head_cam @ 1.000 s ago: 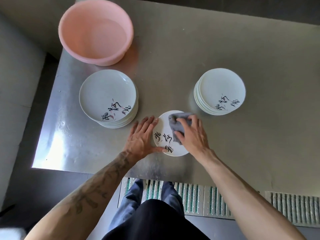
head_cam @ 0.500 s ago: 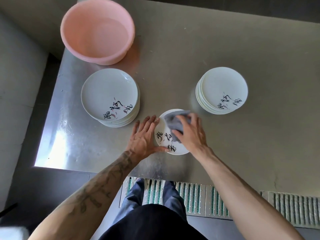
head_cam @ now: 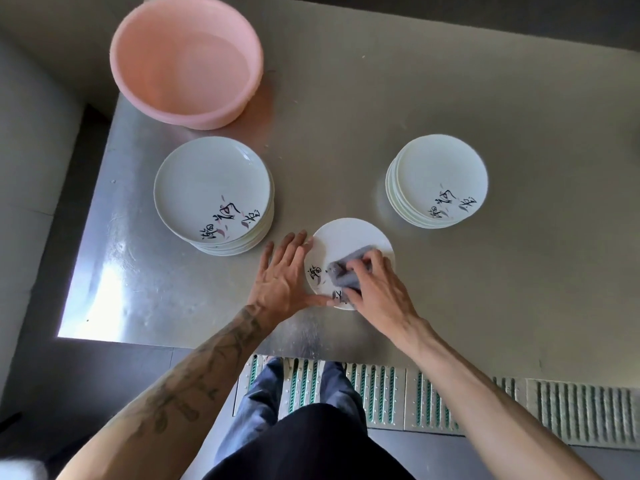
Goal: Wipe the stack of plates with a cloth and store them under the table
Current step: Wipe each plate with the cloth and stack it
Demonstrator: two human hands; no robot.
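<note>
Two stacks of white plates with black brush lettering sit on the steel table in the head camera view. The left stack is just in front of a pink plastic basin at the far left corner, and the right stack is well apart from it across the tabletop. Between the two, a bit nearer the person, lies a single plate, flat on the table, with the same lettering along its near-left side. The right hand is on top of that plate with its fingers curled round a bunched-up grey cloth. It presses the cloth down on the near part of the plate, so it covers some of the lettering. The left hand lies flat on the table right beside the plate, fingers straight and a little spread, holding nothing. Its fingertips touch the plate's left rim and the thumb reaches along the near edge, touching it too. That forearm is tattooed. Can't really tell if there's water in the basin, the inside just looks pale and shiny. There's a bright patch of glare on the near left corner of the table. Below the table edge you can see legs in blue jeans and a dark top or apron, over a ribbed grey-and-green floor grating.
</note>
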